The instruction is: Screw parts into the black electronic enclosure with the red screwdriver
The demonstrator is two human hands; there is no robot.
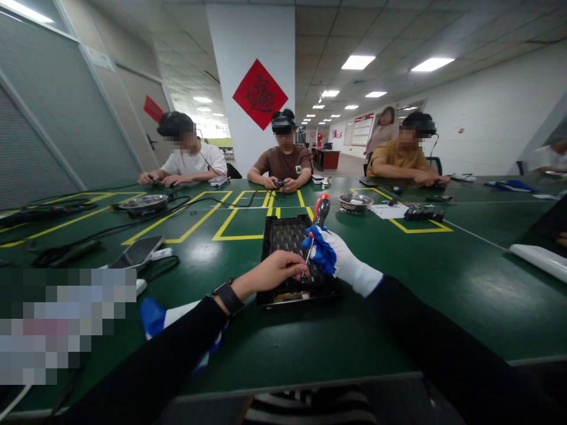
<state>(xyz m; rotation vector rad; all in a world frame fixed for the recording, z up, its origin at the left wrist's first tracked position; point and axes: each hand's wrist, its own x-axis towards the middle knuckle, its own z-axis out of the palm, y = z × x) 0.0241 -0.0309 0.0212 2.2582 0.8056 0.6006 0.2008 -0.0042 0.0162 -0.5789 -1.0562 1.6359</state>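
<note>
"Screwdriver (pixel 322 211)?"

"Centre of frame, gripped by the gloved right hand (pixel 330 254) over the black tray (pixel 287 236)."

"Left hand (pixel 283 270)?"

"Bare, fingers pinched near its tip; I can't tell on what."

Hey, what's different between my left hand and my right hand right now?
Your left hand is bare, while your right hand wears a white and blue glove. The left wrist has a dark watch; none shows on the right. The right hand grips the screwdriver, while the left has its fingertips down near the tip. Both are over the black tray.
</note>
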